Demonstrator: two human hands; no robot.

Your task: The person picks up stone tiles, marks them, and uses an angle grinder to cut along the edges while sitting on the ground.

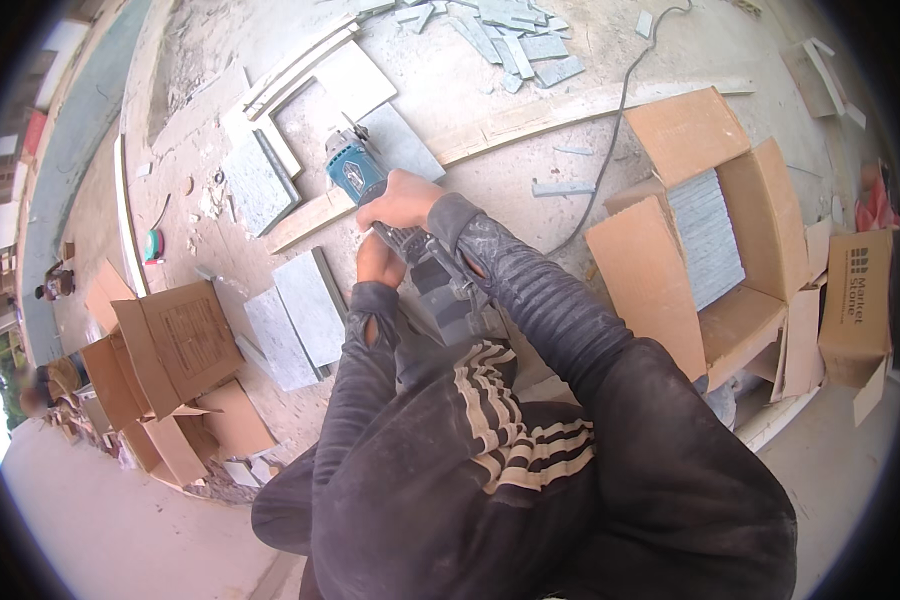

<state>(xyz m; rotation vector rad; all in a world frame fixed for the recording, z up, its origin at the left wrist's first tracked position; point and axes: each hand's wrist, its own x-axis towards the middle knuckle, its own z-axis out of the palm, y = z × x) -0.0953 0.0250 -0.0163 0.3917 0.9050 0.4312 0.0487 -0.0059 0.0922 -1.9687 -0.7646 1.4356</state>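
Note:
My right hand (408, 200) is wrapped around the body of a teal angle grinder (353, 168), whose metal head points away from me. Just below it, my left hand (378, 262) is closed at the tool's rear end; its fingers are partly hidden. Under the grinder's head lies a grey stone tile (402, 140) beside a pale board (352, 78). A wooden plank (315, 217) runs beneath the tool. Nearer to me, left of my left hand, grey stone tiles (308, 305) lie side by side.
At right stands an open cardboard box (660, 275) holding stacked stone strips (707, 240). More opened boxes (185, 345) are at left. A dark cord (622, 95) trails across the floor. Broken tile pieces (520, 45) lie far off, and a green tape measure (153, 246) at left.

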